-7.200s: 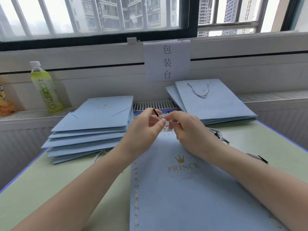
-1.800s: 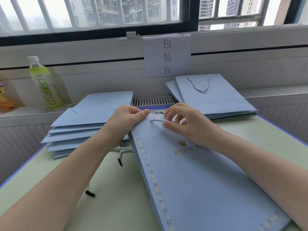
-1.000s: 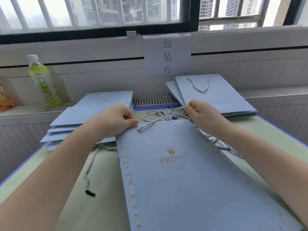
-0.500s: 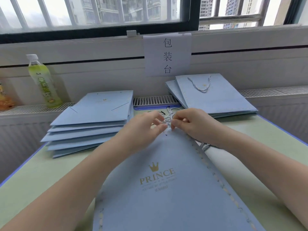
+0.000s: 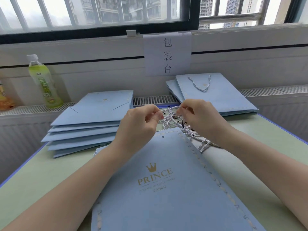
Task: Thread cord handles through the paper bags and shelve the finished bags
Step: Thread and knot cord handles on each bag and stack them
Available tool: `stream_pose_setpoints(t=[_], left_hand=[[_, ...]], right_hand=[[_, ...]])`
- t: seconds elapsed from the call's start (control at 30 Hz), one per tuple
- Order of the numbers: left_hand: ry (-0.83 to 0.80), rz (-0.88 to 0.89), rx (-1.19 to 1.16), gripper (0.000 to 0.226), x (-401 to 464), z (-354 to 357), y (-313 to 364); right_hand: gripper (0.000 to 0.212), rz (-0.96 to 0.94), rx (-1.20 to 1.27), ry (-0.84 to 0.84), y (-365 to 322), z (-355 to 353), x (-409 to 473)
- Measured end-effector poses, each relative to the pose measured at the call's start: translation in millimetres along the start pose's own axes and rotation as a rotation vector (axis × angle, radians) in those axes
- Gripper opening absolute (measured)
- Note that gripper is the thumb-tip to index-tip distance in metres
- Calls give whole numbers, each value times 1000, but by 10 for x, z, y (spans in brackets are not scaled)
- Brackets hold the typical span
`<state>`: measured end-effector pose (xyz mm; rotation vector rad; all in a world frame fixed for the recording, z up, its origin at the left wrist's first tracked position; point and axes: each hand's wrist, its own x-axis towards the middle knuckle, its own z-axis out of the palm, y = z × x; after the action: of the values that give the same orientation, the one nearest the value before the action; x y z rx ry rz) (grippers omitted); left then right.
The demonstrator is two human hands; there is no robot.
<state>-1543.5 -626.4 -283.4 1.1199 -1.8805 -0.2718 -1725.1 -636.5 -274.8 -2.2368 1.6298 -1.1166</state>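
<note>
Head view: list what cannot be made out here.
- Cord ends: hidden inside the pinch of left hand and right hand.
- Bag: near end cut off by the bottom edge; small print under PRINCE blurred.
- Orange pack: cut off by the left edge.
- Cord pile: too tangled to count.

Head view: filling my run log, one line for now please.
left hand: pinches cord | right hand: pinches cord | bag: flat, unthreaded
</note>
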Motion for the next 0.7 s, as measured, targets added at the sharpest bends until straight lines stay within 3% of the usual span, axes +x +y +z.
stream_pose_setpoints(t=[0.13, 0.2, 0.33, 0.53, 0.7], left_hand=[[-242, 15, 50, 26, -30, 99, -58], [-296, 13, 179, 18, -31, 170, -156], [-313, -33, 258, 17, -28, 184, -176], [-280, -76, 249, 20, -30, 136, -81], [-253, -120, 268, 16, -45, 143, -50]], right_hand=[[33, 312, 624, -94, -16, -23, 64], [27, 364, 768, -96, -28, -35, 73], [12, 206, 509, -108, -39, 9, 27], [28, -50, 41, -193, -116, 134, -60], [24, -128, -6, -140, -157, 107, -71]])
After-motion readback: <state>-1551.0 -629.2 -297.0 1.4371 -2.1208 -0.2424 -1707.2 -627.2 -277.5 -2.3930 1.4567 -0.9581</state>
